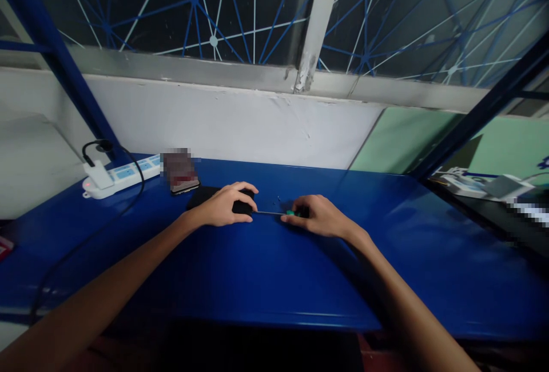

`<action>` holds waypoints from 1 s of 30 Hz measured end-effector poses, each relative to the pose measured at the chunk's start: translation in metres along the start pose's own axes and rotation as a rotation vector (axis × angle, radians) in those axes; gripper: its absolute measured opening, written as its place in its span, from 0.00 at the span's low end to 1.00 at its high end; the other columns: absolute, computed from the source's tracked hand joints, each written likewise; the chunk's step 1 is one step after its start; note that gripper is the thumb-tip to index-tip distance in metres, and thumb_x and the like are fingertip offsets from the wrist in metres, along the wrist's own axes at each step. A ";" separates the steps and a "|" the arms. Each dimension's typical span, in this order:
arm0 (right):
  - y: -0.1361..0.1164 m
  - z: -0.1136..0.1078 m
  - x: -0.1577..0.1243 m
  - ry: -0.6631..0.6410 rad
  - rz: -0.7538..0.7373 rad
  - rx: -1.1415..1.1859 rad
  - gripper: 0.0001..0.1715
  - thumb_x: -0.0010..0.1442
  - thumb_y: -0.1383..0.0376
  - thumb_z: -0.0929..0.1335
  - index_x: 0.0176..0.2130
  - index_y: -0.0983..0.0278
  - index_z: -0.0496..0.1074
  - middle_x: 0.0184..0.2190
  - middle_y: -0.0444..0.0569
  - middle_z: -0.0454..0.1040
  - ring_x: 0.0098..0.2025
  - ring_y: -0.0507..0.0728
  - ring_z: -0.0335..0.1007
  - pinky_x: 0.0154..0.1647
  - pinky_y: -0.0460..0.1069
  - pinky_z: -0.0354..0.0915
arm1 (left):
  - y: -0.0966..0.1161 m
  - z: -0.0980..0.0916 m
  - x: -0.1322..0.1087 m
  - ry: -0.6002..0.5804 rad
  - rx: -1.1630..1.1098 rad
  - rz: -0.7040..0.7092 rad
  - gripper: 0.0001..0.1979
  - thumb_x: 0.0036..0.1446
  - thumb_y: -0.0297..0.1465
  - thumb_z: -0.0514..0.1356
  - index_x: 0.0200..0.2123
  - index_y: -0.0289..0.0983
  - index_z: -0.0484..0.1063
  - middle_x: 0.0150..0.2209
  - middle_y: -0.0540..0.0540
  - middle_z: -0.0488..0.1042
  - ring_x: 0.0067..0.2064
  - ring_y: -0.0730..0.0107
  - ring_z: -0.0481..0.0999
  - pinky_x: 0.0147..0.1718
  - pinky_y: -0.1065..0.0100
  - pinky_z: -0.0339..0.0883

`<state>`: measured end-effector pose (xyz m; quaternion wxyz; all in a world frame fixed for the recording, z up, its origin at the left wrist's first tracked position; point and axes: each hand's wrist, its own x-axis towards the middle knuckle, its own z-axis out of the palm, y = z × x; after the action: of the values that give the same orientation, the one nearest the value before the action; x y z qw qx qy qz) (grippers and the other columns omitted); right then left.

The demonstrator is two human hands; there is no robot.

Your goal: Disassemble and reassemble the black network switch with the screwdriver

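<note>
My left hand [227, 205] is closed over a flat black box-like object [242, 207] on the blue tabletop [274, 280], steadying it. What the object is, I cannot make out, since my fingers and palm cover much of it. To its right, my right hand [319, 215] grips a screwdriver [290, 212] by its green and black handle. The thin metal shaft lies level and points left, its tip at the right side of the black object. Just behind the shaft, several tiny bits that look like screws [277, 200] lie on the table.
A phone-like item [184, 175], partly blurred, lies behind my left hand. Left of it is a white power strip [128, 175] with a plug and a black cable [139, 189] running to the front edge. Papers and white devices [506, 189] sit at the far right.
</note>
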<state>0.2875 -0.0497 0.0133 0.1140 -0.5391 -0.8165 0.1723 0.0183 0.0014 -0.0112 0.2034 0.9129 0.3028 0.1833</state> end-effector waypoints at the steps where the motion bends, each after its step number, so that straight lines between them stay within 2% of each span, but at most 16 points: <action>1: 0.000 0.001 0.000 0.010 0.006 0.003 0.24 0.56 0.46 0.69 0.27 0.64 0.71 0.20 0.43 0.68 0.21 0.50 0.57 0.23 0.48 0.48 | 0.000 0.000 0.000 0.000 0.000 0.002 0.08 0.55 0.35 0.65 0.40 0.45 0.79 0.58 0.45 0.65 0.58 0.53 0.66 0.56 0.48 0.60; 3: 0.001 0.002 0.001 0.027 0.003 0.011 0.23 0.53 0.47 0.71 0.29 0.64 0.70 0.21 0.43 0.68 0.22 0.50 0.58 0.22 0.47 0.48 | -0.001 0.000 0.000 -0.005 -0.001 0.002 0.09 0.55 0.36 0.65 0.40 0.45 0.79 0.59 0.45 0.65 0.58 0.53 0.66 0.55 0.48 0.61; 9: 0.004 0.005 0.002 0.019 -0.024 0.028 0.22 0.53 0.48 0.72 0.28 0.63 0.67 0.22 0.43 0.68 0.23 0.50 0.59 0.24 0.47 0.49 | -0.001 0.000 -0.001 -0.005 0.007 0.008 0.09 0.56 0.38 0.64 0.41 0.44 0.79 0.59 0.44 0.65 0.59 0.52 0.65 0.56 0.46 0.59; 14: 0.004 0.000 0.000 0.023 -0.006 0.064 0.23 0.53 0.46 0.71 0.29 0.64 0.69 0.22 0.43 0.68 0.23 0.50 0.58 0.23 0.47 0.48 | 0.001 0.002 0.000 0.068 -0.041 0.014 0.11 0.58 0.42 0.62 0.39 0.43 0.79 0.57 0.44 0.68 0.56 0.56 0.69 0.54 0.51 0.62; 21: 0.004 -0.003 -0.001 0.048 -0.013 0.077 0.24 0.54 0.45 0.70 0.28 0.63 0.67 0.20 0.41 0.65 0.22 0.49 0.56 0.23 0.47 0.48 | 0.001 0.002 0.002 0.155 -0.125 -0.008 0.11 0.61 0.39 0.60 0.35 0.41 0.81 0.53 0.44 0.72 0.51 0.60 0.73 0.51 0.57 0.66; 26: 0.013 -0.012 -0.001 0.144 0.097 0.015 0.24 0.55 0.46 0.69 0.27 0.63 0.68 0.21 0.43 0.67 0.22 0.50 0.58 0.23 0.47 0.49 | 0.000 0.001 0.005 0.141 0.056 0.013 0.12 0.63 0.37 0.58 0.38 0.42 0.81 0.54 0.43 0.71 0.48 0.61 0.75 0.48 0.58 0.66; 30: 0.024 -0.015 0.001 0.185 0.233 -0.141 0.24 0.57 0.46 0.67 0.25 0.63 0.68 0.20 0.45 0.69 0.22 0.51 0.59 0.23 0.48 0.49 | 0.010 0.004 0.022 0.046 0.252 0.049 0.11 0.64 0.34 0.57 0.40 0.42 0.80 0.53 0.44 0.73 0.50 0.57 0.74 0.51 0.52 0.63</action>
<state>0.3125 -0.0385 0.0171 0.1296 -0.6505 -0.7445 0.0761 0.0415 0.0071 -0.0047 0.0756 0.9339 0.3056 0.1695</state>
